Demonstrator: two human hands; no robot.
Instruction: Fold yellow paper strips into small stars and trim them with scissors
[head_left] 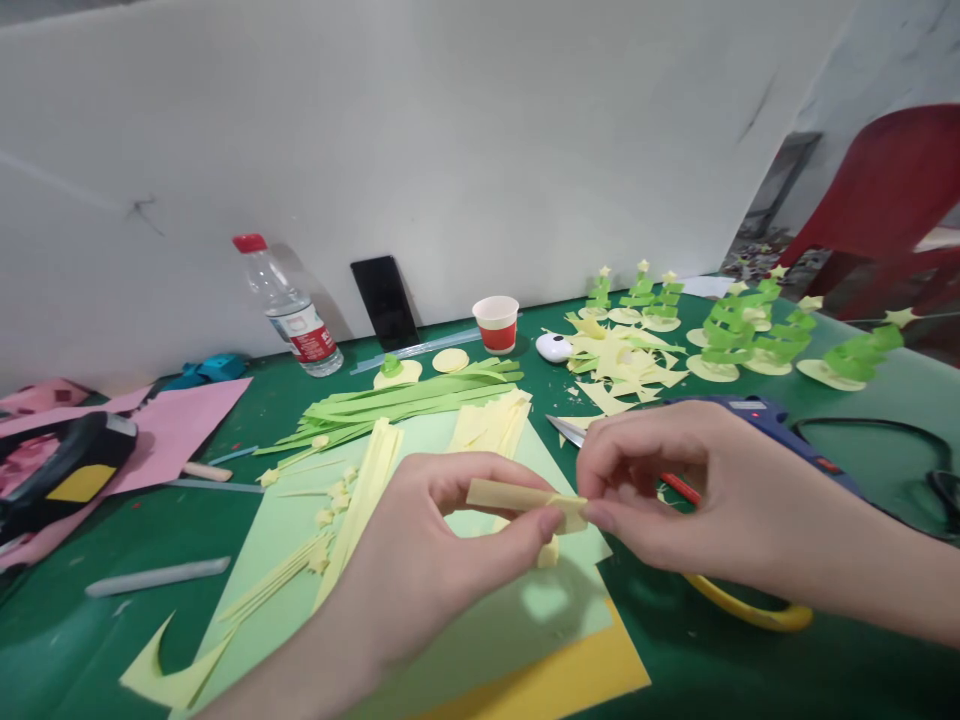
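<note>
While our left hand (420, 550) pinches one end of a folded yellow paper strip (525, 497) btwn thumb & fingers, our right hand (675, 490) clamps its other end, above a light-green sheet (300, 520) on the green table (750, 660). Scissors (720, 590) & a blue glue gun (772, 420) lie just beside the right hand.

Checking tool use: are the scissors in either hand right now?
No. The scissors lie on the table behind the right hand; both hands pinch a yellow paper strip.

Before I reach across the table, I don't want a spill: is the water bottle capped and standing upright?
Capped and upright: the water bottle stands on the green table near the wall, red cap on top.
</note>
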